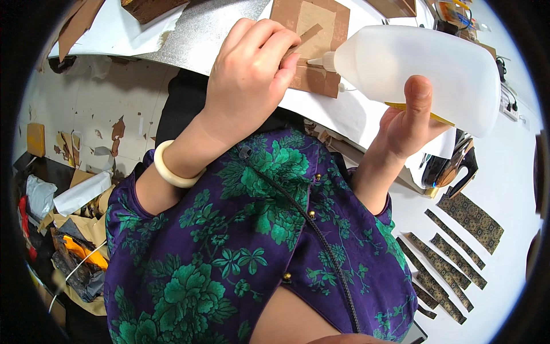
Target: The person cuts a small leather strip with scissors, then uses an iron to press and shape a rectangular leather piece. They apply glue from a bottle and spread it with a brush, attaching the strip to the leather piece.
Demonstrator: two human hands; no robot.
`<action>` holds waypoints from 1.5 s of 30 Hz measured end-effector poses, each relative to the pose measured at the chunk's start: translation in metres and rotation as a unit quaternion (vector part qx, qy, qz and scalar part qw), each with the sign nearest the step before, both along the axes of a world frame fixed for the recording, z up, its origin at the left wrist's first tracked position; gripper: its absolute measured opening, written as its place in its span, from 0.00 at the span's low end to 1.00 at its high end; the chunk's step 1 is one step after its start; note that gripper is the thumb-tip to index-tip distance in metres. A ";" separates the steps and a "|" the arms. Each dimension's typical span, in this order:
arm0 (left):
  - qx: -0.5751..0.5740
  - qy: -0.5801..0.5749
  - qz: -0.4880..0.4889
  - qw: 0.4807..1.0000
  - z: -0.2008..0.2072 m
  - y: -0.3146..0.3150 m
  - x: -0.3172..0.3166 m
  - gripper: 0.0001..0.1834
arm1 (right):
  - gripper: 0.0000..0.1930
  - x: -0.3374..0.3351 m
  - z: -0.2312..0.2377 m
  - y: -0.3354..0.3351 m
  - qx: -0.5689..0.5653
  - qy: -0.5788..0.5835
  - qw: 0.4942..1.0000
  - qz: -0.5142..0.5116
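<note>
My left hand, a cream bangle on its wrist, is closed with thumb and fingertips pinching a thin brown piece, mostly hidden by the fingers. My right hand grips a big translucent white squeeze bottle from below, thumb up along its near side. The bottle lies tilted on its side, its narrow nozzle pointing left, close to the pinched piece. Beneath the nozzle is a brown panel with a paler tan middle. A narrow brown strip shows over that middle, beside my left fingertips.
The panel rests on a white sheet on the table, beside a speckled grey surface. Several black-and-gold patterned strips lie on a white surface at right. Scraps and bags crowd the lower left. A power strip is at far right.
</note>
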State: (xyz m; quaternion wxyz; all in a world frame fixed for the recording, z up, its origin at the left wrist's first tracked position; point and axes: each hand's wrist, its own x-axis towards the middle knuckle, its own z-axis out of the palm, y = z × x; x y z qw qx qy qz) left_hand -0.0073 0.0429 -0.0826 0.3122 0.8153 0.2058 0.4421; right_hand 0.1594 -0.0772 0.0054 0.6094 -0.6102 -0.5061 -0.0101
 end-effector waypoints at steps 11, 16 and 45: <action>0.021 -0.005 0.000 1.000 -0.003 0.001 0.002 0.11 | 0.30 0.008 0.004 -0.014 0.029 0.094 0.992 -0.077; -0.007 -0.010 -0.006 1.000 -0.002 0.001 0.001 0.11 | 0.31 0.022 -0.002 -0.017 0.016 0.016 1.000 -0.021; -0.009 -0.021 0.032 0.999 -0.002 0.002 -0.006 0.08 | 0.28 0.000 0.004 -0.004 0.050 0.036 0.998 -0.010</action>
